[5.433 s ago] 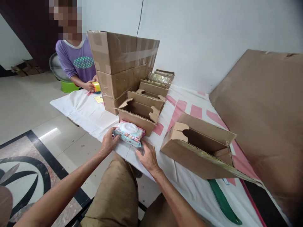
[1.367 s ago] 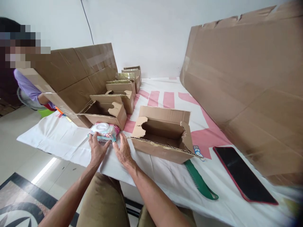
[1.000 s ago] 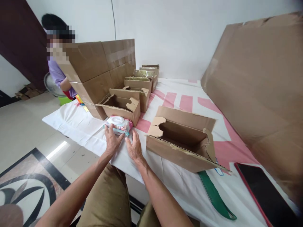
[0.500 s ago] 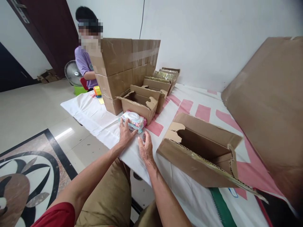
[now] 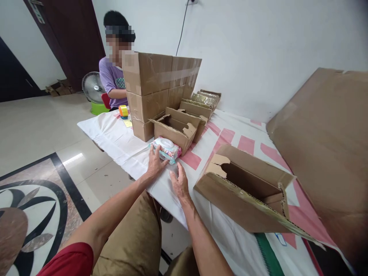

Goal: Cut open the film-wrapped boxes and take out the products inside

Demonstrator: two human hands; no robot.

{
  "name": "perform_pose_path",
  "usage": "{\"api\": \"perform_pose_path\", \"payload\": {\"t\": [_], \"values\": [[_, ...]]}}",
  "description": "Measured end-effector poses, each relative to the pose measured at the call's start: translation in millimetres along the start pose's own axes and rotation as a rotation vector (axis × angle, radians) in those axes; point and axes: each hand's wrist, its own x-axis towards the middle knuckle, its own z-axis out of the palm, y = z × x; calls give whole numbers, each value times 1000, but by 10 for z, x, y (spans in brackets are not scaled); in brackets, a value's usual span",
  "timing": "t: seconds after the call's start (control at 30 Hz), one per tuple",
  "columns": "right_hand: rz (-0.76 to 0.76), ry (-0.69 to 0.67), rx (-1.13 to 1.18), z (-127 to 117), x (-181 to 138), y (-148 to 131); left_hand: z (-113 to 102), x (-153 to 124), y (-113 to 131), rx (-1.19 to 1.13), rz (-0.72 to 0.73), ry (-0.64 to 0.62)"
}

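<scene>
A soft pack of wet wipes (image 5: 166, 149) with a white lid and a patterned wrapper lies on the white cloth near the table's front edge. My left hand (image 5: 155, 165) rests flat against its near side, fingers spread. Just to the right, my right hand (image 5: 179, 183) lies flat on the cloth, touching nothing else. Behind the pack stands a small open cardboard box (image 5: 174, 132). A larger open cardboard box (image 5: 249, 190) lies to the right of my right hand.
A row of small boxes (image 5: 198, 109) runs back toward the wall beside a stack of taped cartons (image 5: 155, 90). A person in a purple shirt (image 5: 113, 79) sits behind them near a tape roll (image 5: 123, 111). Big cardboard sheets (image 5: 324, 142) lean at right. A green strip (image 5: 268, 258) lies below the large box.
My view swung right toward the big cardboard, then back left. Both hands stayed by the wipes pack; the right hand slid off its end onto the cloth.
</scene>
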Motion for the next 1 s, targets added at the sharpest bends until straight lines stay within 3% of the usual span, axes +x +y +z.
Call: {"api": "perform_pose_path", "payload": {"t": [0.43, 0.67, 0.83, 0.93, 1.0], "values": [[68, -33, -13, -51, 4, -64, -6, -87, -58, -9, 58, 28], [162, -140, 55, -183, 21, -338, -155, -187, 62, -7, 40, 77], [185, -361, 122, -738, -562, -816, -239, -557, 290, 14, 140, 1], [198, -503, 119, -1334, -1025, -1081, -243, -817, 542, -86, 221, -64], [242, -447, 31, -1805, -1265, -1177, -213, -924, 757, -190, 261, -148]]}}
